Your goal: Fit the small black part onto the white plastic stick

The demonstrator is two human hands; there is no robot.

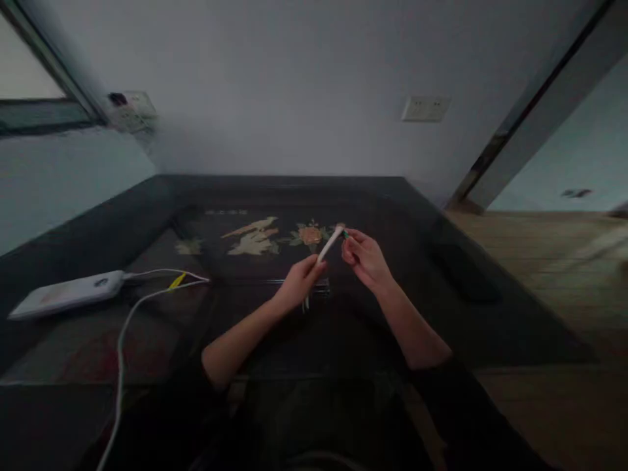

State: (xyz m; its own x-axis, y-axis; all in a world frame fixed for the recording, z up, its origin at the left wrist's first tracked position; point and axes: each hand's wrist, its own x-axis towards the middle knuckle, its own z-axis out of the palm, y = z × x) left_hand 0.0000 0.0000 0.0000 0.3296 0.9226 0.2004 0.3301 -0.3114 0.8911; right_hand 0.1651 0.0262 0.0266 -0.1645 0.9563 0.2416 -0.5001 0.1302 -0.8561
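The fingers of the left hand (297, 282) are closed around a slim white cord-like piece (330, 243) near the centre of the frame; it slants up and right from the grip, and thin white ends hang below that hand. The fingers of the right hand (367, 260) are curled in a pinch at a small green bit (345, 234) by the upper end of the piece. The work looks partway through: the piece is in hand rather than set down, and whether the green bit is fastened to it or merely held there is too small to tell, so how much is left cannot be judged. Beneath lies the dark tabletop (515, 337), decorated with birds and flowers. At the left of the frame a white device (69, 296) rests on it, with a white cable (121, 366) bearing a yellow tag (177, 280). No container can be made out.
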